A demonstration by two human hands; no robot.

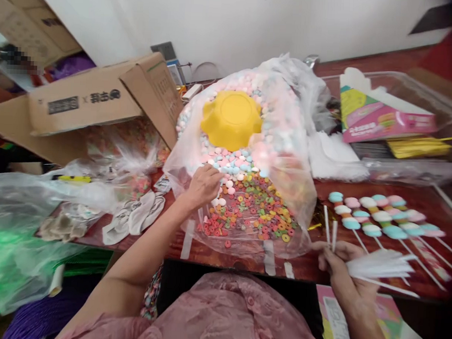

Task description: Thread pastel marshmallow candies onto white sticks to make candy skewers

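Note:
My left hand (205, 186) is over an opened clear plastic bag (189, 160), its fingers curled together beside small pink, white and blue marshmallows (230, 162); whatever the fingertips hold is hidden. Nearer me in the bag lie colourful ring-shaped gummies (264, 201). On the right, my right hand (343, 267) is closed around a bundle of white lollipop sticks (381, 268), with a couple of stick ends pointing up past the thumb. Beyond that hand, several finished-looking skewers of marshmallows and gummies (381, 214) lie side by side on the red-brown table (315, 271).
A yellow scalloped bowl (232, 117) sits upside down on the marshmallows. Cardboard box (90, 96), grey cloth gloves (134, 218) and green plastic (12, 260) are at left. A clear tray (409, 170) holds a pink carton (385, 116) and yellow twist ties (417, 147) at right.

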